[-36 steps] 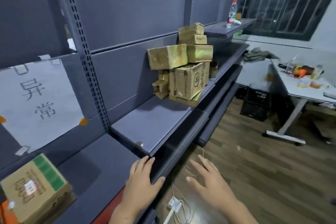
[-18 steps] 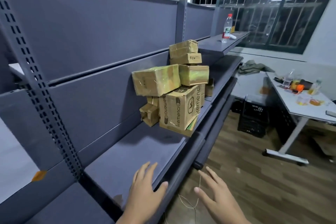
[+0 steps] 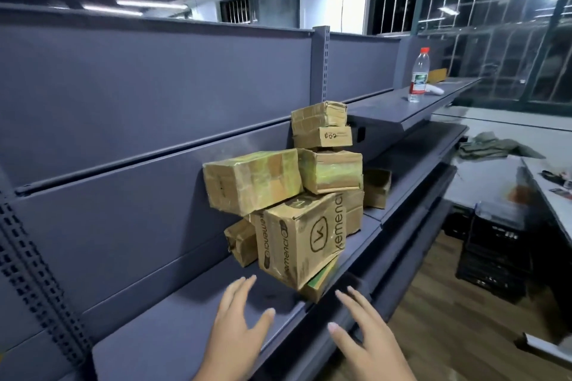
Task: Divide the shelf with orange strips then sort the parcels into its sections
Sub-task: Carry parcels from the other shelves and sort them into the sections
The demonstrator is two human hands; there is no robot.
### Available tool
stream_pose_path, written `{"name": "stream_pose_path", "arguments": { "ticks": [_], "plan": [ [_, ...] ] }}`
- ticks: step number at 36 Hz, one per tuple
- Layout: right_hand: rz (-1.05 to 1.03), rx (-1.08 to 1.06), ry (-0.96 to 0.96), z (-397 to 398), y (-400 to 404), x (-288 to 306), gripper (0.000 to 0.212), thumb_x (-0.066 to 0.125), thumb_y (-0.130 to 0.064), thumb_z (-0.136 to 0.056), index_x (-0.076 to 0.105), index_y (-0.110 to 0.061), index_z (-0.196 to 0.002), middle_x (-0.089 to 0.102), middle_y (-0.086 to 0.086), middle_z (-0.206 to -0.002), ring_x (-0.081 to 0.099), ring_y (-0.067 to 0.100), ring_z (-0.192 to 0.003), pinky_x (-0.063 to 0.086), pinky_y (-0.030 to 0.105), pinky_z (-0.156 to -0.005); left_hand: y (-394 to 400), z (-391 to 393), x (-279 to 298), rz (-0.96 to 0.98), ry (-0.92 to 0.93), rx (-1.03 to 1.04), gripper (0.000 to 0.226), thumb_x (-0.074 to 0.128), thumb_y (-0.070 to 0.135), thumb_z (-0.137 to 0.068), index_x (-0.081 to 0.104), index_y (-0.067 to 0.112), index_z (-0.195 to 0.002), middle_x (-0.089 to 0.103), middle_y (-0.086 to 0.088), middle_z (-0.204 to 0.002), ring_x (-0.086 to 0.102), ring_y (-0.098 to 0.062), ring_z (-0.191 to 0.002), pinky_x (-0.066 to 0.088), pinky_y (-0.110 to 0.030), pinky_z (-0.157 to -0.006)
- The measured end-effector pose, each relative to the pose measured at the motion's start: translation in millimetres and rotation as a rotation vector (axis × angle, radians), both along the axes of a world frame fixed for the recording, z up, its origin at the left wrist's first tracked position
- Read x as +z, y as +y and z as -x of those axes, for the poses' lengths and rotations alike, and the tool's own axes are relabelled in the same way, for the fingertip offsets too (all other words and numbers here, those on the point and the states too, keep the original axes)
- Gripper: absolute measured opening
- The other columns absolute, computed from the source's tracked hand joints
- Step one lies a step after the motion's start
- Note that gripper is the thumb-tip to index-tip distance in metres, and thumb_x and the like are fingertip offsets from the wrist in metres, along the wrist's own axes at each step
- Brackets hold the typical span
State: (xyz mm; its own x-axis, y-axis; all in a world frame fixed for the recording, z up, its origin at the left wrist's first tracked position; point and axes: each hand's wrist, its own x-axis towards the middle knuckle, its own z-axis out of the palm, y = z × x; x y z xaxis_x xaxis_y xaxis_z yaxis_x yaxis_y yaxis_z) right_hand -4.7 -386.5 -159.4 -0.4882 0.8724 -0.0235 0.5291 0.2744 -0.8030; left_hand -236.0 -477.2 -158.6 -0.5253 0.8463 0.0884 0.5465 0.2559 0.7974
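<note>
left hand (image 3: 238,329): bare, no glove, ring or watch in view | right hand (image 3: 363,340): bare, no glove or ring, nails short and plain | wrists: both uncovered at the lower frame edge, no sleeve or cuff in view | forearms: only short bare stretches visible, nothing worn on them

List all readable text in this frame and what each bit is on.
"kemenci", partly cut off, beside a "K" logo: right face of the large brown cardboard box at the front of the pile.
"kemenci", printed vertically: same box, left face.
Small dark print: side of the small flat cardboard box near the pile's top, too small to read.
Red label: clear plastic water bottle on the upper shelf, too blurred to read.
</note>
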Motion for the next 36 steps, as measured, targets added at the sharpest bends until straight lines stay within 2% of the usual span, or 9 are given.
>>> {"name": "stream_pose_path", "arguments": {
  "ticks": [3,6,10,17,20,25,30,33,36],
  "plan": [
    [0.015,0.062,0.027,-6.4,39.1,13.7,0.056,0.055,-0.062,-0.094,0.035,-0.055,-0.145,0.019,-0.037,-0.153,0.021,-0.011,-0.137,0.025,0.023,-0.113,26.9,-12.6,12.3,-0.020,-0.015,0.066,0.059,0.066,0.041,-0.092,0.036,0.049,-0.143,0.028,0.023,-0.154,0.030,-0.003,-0.142,0.033,-0.028,-0.109],
    [0.001,0.126,0.069,-6.7,70.8,22.9,0.050,0.060,-0.056,-0.094,0.035,-0.061,-0.137,0.024,-0.034,-0.153,0.023,-0.009,-0.141,0.026,0.022,-0.115,45.0,-18.7,22.2,-0.066,-0.028,0.137,0.060,0.068,0.037,-0.092,0.035,0.051,-0.140,0.031,0.021,-0.153,0.036,-0.006,-0.140,0.035,-0.031,-0.111],
    [-0.001,0.208,0.143,3.1,108.5,34.4,0.045,0.063,-0.052,-0.094,0.035,-0.068,-0.125,0.025,-0.044,-0.144,0.026,-0.010,-0.140,0.031,0.028,-0.119,63.3,-21.5,33.5,-0.109,-0.029,0.233,0.069,0.069,0.039,-0.091,0.030,0.054,-0.146,0.029,0.022,-0.154,0.036,-0.007,-0.141,0.037,-0.041,-0.114],
    [-0.068,0.320,0.239,40.2,149.7,57.8,0.048,0.059,-0.055,-0.094,0.034,-0.064,-0.134,0.021,-0.050,-0.138,0.022,-0.013,-0.141,0.026,0.024,-0.117,87.9,-2.4,62.9,-0.234,-0.032,0.366,0.073,0.070,0.033,-0.091,0.026,0.066,-0.139,0.034,0.021,-0.147,0.042,-0.007,-0.133,0.042,-0.040,-0.108],
    [-0.083,0.324,0.249,59.4,166.4,68.1,0.050,0.058,-0.055,-0.095,0.034,-0.063,-0.137,0.027,-0.044,-0.145,0.023,-0.011,-0.142,0.026,0.030,-0.121,102.7,10.3,76.3,-0.281,-0.016,0.397,0.073,0.069,0.031,-0.092,0.023,0.071,-0.133,0.035,0.022,-0.144,0.044,-0.006,-0.128,0.041,-0.035,-0.101],
    [-0.073,0.320,0.267,97.6,193.2,87.4,0.066,0.056,-0.062,-0.093,0.028,-0.054,-0.152,0.022,-0.029,-0.160,0.021,-0.005,-0.146,0.026,0.037,-0.122,133.1,38.4,98.1,-0.340,-0.011,0.387,0.076,0.068,0.032,-0.092,0.023,0.080,-0.128,0.029,0.023,-0.146,0.039,-0.006,-0.134,0.038,-0.044,-0.112],
    [-0.099,0.325,0.328,137.4,214.5,106.8,0.071,0.057,-0.061,-0.094,0.021,-0.051,-0.154,0.017,-0.026,-0.164,0.012,-0.001,-0.152,0.022,0.042,-0.125,164.6,63.0,114.0,-0.386,-0.031,0.367,0.072,0.069,0.034,-0.092,0.027,0.078,-0.131,0.025,0.024,-0.146,0.033,0.000,-0.135,0.030,-0.032,-0.114],
    [-0.125,0.301,0.358,162.2,227.5,112.8,0.082,0.055,-0.070,-0.088,0.019,-0.045,-0.158,0.016,-0.020,-0.166,0.012,0.001,-0.153,0.022,0.044,-0.126,179.7,74.9,115.4,-0.388,-0.048,0.368,0.063,0.069,0.040,-0.091,0.033,0.081,-0.120,0.019,0.026,-0.150,0.026,0.002,-0.139,0.025,-0.027,-0.111],
    [-0.140,0.262,0.384,182.2,240.9,112.9,0.090,0.053,-0.076,-0.081,0.018,-0.045,-0.158,0.013,-0.016,-0.168,0.010,0.001,-0.154,0.018,0.040,-0.126,190.8,81.7,113.2,-0.387,-0.041,0.396,0.046,0.069,0.040,-0.090,0.047,0.069,-0.118,0.026,0.019,-0.150,0.026,0.003,-0.141,0.026,-0.026,-0.113]
  ]
}}
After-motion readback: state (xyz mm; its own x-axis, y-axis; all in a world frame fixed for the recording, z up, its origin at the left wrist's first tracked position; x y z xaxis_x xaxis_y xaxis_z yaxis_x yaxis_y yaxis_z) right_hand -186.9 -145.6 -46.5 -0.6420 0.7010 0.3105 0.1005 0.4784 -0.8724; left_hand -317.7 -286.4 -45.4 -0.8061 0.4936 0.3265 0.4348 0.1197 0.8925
